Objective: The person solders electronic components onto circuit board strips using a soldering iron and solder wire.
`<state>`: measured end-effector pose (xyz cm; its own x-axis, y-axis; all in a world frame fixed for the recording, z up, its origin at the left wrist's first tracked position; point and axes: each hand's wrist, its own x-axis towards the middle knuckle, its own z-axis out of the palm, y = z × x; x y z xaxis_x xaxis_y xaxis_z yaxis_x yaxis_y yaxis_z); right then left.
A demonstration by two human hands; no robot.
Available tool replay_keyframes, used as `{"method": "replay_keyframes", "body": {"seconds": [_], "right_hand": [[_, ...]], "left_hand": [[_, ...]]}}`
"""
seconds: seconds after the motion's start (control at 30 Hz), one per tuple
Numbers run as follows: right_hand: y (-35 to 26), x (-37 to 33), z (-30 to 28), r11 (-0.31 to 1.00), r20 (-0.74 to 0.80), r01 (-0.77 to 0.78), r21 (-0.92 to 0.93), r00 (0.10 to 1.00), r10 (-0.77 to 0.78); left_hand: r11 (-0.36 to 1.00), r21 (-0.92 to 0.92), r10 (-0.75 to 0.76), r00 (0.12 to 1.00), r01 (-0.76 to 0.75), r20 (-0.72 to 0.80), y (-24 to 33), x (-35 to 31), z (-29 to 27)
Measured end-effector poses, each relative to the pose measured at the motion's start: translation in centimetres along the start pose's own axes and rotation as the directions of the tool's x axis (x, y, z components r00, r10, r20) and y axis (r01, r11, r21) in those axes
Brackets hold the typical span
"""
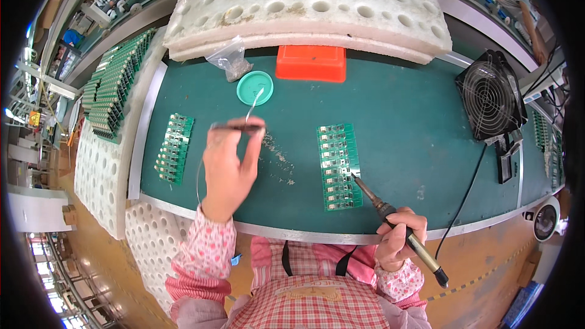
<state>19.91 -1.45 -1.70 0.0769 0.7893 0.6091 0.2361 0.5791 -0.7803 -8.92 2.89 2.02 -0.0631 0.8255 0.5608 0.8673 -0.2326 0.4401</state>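
My right hand is closed round a soldering iron near the table's front edge. The iron's tip meets or hovers just over the right part of a green circuit board panel with a row of small components; contact cannot be made out. My left hand is raised left of that panel, its thumb and fingers pinching a thin dark rod, blurred by motion. A thin pale strip runs from near these fingers to a round green lid. Another board panel lies to the left.
Behind stand an upturned red tray, a clear plastic bag and a large white foam block. A black fan is at the right. Many boards stand in foam at the left. Small scraps litter the mat.
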Motion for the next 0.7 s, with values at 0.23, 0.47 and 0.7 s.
{"method": "replay_keyframes", "body": {"seconds": [0.23,0.47,0.7], "right_hand": [[-0.1,0.1,-0.1,1.0,0.032,-0.01,-0.013,0.999,0.01],[-0.2,-0.2,-0.2,0.999,0.022,-0.039,-0.036,0.999,0.04],[-0.3,-0.2,-0.2,0.998,0.033,-0.053,-0.039,0.998,0.054]], "left_hand": [[0.924,-0.213,-0.276,0.94,0.317,0.201,3.0,-7.6,-1.4],[0.943,-0.182,-0.251,0.954,0.279,0.165,3.5,-7.7,-0.7],[0.954,-0.179,-0.215,0.965,0.24,0.148,3.3,-7.6,-0.4]]}}
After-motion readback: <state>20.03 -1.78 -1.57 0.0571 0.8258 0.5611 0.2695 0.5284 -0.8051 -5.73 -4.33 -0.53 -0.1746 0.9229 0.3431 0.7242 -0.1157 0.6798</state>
